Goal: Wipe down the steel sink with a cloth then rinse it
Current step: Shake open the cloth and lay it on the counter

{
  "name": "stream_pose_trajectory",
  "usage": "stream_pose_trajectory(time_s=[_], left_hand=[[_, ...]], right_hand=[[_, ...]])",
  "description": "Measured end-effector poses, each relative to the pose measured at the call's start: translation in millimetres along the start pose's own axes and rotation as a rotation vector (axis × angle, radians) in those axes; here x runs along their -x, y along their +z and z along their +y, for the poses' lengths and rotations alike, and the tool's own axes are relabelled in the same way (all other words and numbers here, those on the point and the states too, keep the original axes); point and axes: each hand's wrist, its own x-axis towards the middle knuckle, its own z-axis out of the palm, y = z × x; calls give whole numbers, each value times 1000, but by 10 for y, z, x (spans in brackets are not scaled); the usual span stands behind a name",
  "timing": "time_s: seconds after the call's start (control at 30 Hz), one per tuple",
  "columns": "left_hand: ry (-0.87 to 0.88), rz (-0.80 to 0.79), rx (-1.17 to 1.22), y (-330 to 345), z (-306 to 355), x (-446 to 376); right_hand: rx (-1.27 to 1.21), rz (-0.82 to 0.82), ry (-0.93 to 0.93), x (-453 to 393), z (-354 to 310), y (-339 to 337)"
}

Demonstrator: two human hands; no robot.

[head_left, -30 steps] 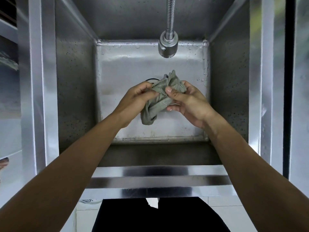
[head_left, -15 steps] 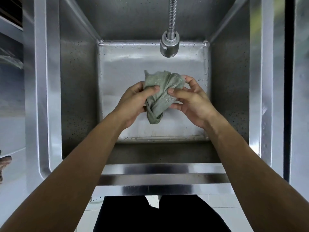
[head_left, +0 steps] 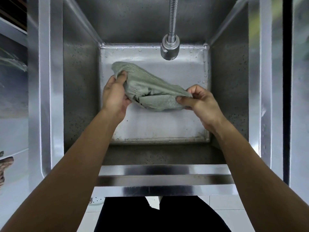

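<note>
Brushed steel sink (head_left: 78,91), ribbed cloth (head_left: 150,87)
</note>
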Motion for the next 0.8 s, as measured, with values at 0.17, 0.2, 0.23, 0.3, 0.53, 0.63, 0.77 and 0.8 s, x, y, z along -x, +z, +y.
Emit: stream_pose_trajectory(time_s=[0.17,0.2,0.23,0.3,0.53,0.63,0.77,0.8], left_hand=[[278,-42,-348,7,88,59],[349,-55,-412,-19,139,55],[390,-75,-433,-47,205,67],[415,-118,-403,-90,348,125],[523,-247,-434,15,745,502],[514,-270,-521,32,966,615],[343,-337,-509,60,1098,683],[309,-360,-494,92,1093,706]], right_hand=[[463,110,-155,83,-17,-35],[652,148,-270,123,-79,-52],[753,173,-395,166,-152,-75],[697,224,-558,218,-265,-134],[-32,207,-357,484,-707,-174],[-24,108,-295,579,-906,-387],[-150,-47,-133,778,-1026,-689],[-155,-18,-125,849,-1024,-717]])
